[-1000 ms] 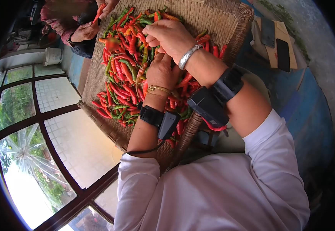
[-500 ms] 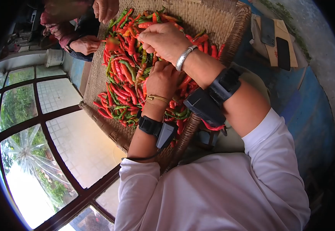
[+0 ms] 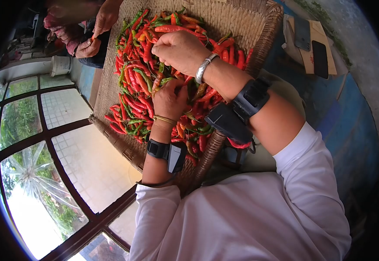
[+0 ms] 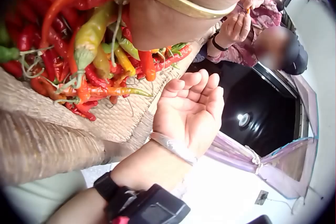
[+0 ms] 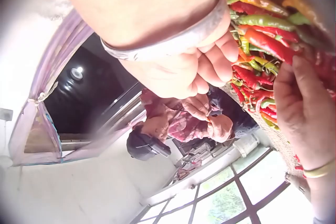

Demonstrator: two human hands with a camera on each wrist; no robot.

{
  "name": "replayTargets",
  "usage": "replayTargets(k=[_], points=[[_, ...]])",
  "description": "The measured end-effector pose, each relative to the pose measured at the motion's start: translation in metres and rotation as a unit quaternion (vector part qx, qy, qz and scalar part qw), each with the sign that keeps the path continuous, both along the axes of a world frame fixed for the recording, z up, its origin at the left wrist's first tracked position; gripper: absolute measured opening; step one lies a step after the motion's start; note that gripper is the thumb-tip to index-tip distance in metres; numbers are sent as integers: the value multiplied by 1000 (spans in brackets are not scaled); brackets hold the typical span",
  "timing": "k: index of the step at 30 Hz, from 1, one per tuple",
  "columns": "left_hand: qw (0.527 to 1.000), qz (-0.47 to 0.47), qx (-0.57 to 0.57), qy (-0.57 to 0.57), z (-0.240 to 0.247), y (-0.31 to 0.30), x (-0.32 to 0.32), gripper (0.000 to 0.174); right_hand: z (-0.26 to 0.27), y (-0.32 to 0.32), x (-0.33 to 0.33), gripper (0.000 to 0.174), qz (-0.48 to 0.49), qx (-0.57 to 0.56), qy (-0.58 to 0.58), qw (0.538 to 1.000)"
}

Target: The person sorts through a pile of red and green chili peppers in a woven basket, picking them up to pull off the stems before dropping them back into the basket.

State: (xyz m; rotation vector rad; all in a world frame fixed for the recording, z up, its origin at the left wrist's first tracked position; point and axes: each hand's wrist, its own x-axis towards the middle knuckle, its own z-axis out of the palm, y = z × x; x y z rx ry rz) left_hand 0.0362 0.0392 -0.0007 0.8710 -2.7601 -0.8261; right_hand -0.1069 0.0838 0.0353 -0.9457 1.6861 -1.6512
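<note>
Red, green and orange peppers lie heaped on a woven tray. Low over the heap, my left hand, with a gold bracelet, has its thumb and forefinger at the end of a red pepper and appears to pinch it; the head view mostly hides its fingertips. Above and to the right, my right hand, with a silver bracelet, has loosely bent fingers. Its palm shows in the left wrist view with nothing in it.
Across the tray, another person's hands hold a small orange piece. A thick woven rim borders the tray. Two phones lie at the right; paned windows stand at the left.
My left hand has moved down and left over the heap, away from my right hand. My right hand has shifted slightly left and down. The other person's hands have moved apart, then back together.
</note>
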Motion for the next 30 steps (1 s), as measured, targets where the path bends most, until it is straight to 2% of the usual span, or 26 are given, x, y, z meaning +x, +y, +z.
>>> replayTargets(k=[2,3,5,8,10,11,13,14,16,19,22,24,28,30], points=[[982,66,167,59,-5,-3,9,12,1,1,1,24,10,14,8,1000],[982,66,167,60,-5,-6,10,12,1,1,2,24,5,14,21,1000],[932,86,296,191,-4,-10,12,10,1,2,4,24,0,15,35,999],[897,159,343,227,9,-14,11,8,-4,0,7,24,-36,26,99,994],[853,214,381,286,9,-24,15,9,-6,-3,9,25,-123,-13,199,972],[853,214,381,286,9,-28,15,9,-8,-3,9,25,-122,-13,200,972],[745,281,447,408,15,-31,11,8,-1,1,10,25,-27,35,133,990],[731,255,472,422,15,-38,15,6,0,1,11,25,-27,35,133,990],[727,252,472,430,23,-36,9,6,1,1,14,25,102,86,139,981],[735,247,468,425,24,-35,7,7,6,4,18,25,135,84,98,983],[715,231,506,424,20,-33,5,9,2,2,17,22,132,71,116,982],[673,269,518,455,14,-37,3,10,1,2,17,21,147,62,110,981],[668,246,544,445,19,-33,5,12,-3,0,18,19,106,46,124,986],[622,259,603,427,25,-27,4,13,-1,0,17,18,82,40,109,990]])
